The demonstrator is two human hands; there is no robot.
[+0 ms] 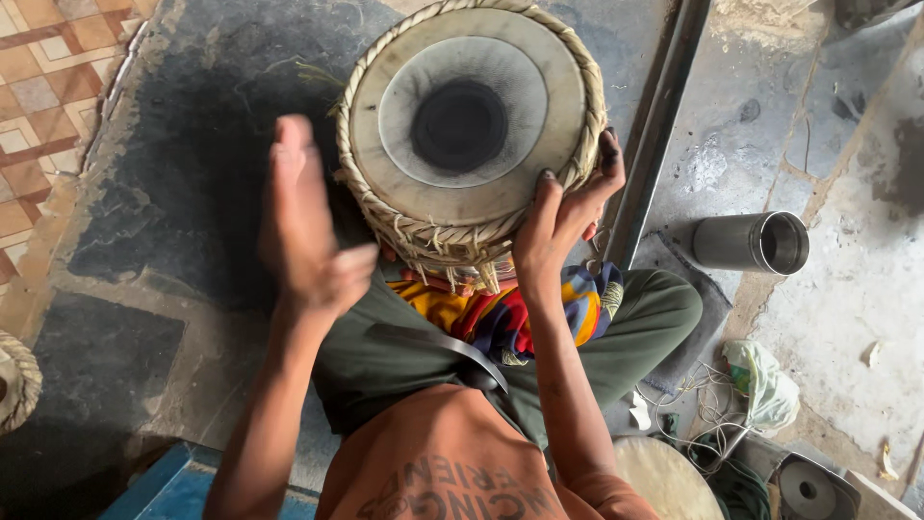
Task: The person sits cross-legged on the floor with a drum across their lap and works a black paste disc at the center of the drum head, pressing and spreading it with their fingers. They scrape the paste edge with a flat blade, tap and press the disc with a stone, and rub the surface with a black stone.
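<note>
A round hand drum (469,125) with a pale skin, a black centre patch and a braided straw-coloured rim stands tilted on my lap over a bright multicoloured cloth (500,313). My right hand (568,207) grips the drum's lower right rim, fingers curled over the braid. My left hand (303,226) is raised flat and slightly blurred just left of the drum, fingers together, holding nothing and not touching it.
A steel cup (753,243) lies on its side on the concrete at right. A long metal bar (662,116) runs past the drum. Loose string and a green-white cloth (765,385) sit at lower right, with a round drum skin (664,477) beside. Another braided rim (17,380) shows at far left.
</note>
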